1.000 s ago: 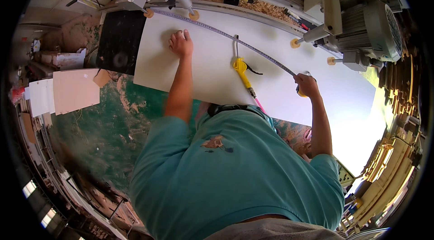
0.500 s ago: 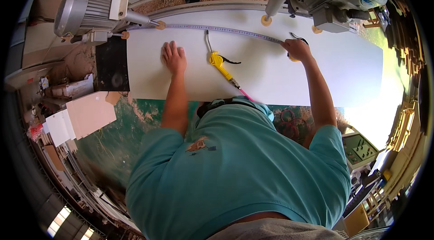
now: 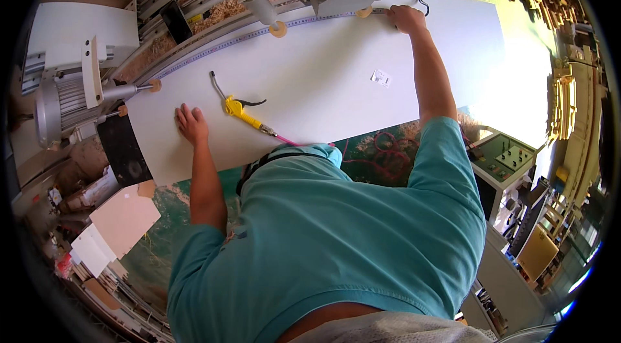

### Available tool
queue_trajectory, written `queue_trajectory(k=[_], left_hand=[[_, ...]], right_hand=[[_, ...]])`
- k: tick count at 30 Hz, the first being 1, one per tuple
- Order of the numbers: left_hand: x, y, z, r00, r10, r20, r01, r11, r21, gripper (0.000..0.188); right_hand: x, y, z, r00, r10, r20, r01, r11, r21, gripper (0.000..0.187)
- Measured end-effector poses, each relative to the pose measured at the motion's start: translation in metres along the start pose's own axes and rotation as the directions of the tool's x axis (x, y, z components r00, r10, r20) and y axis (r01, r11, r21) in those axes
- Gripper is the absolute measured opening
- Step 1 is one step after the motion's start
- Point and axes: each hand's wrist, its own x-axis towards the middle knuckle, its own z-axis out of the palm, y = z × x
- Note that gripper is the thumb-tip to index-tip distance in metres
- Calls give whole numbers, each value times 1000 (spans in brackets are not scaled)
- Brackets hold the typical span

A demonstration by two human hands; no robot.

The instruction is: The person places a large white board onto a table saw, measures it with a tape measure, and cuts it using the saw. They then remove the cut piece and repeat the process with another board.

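A long white panel [image 3: 304,71] lies in front of me. Along its far edge runs the extended blade of a tape measure [image 3: 317,19], from the panel's left end to my right hand [image 3: 407,20]. That hand is closed round the tape measure, whose case is mostly covered by my fingers; a dark strap loop shows beside it. My left hand [image 3: 191,124] rests palm down on the panel near its left end, fingers spread, holding nothing. Between my arms lies a yellow air blow gun [image 3: 243,114] with a thin metal nozzle and a pink hose.
Motor units [image 3: 55,107] with round wooden-coloured pads stand over the panel's far side and left end. Sawdust and a black phone-like object [image 3: 176,21] lie behind it. A white label [image 3: 381,78] is on the panel. At right stands a control box [image 3: 508,155].
My right hand has moved right along the panel, drawing out more tape and uncovering the white label. The view has turned to the right. My left hand stays flat on the panel.
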Motion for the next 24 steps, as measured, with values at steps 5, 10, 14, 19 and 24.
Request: queue_trajectory(k=[5, 10, 14, 19, 24], left_hand=[[-2, -2, 0, 1000, 0, 25, 1, 999, -43, 60], [-4, 2, 1, 1000, 21, 7, -20, 996, -85, 61], [-3, 11, -3, 999, -42, 31, 48, 973, -225, 62], [-11, 5, 3, 884, -464, 50, 259, 398, -880, 62], [-23, 43, -61, 696, -543, 470, 432, -207, -878, 58]], right_hand=[[17, -3, -1, 997, -12, -83, 12, 1000, -3, 49], [9, -5, -5, 971, -17, -239, 14, 1000, -16, 46], [-30, -10, -8, 965, -252, -75, 256, 965, 48, 44], [-119, -112, -1, 837, -497, 228, 396, 838, 375, 52], [-158, -271, 20, 770, -622, 142, 522, 743, 418, 71]])
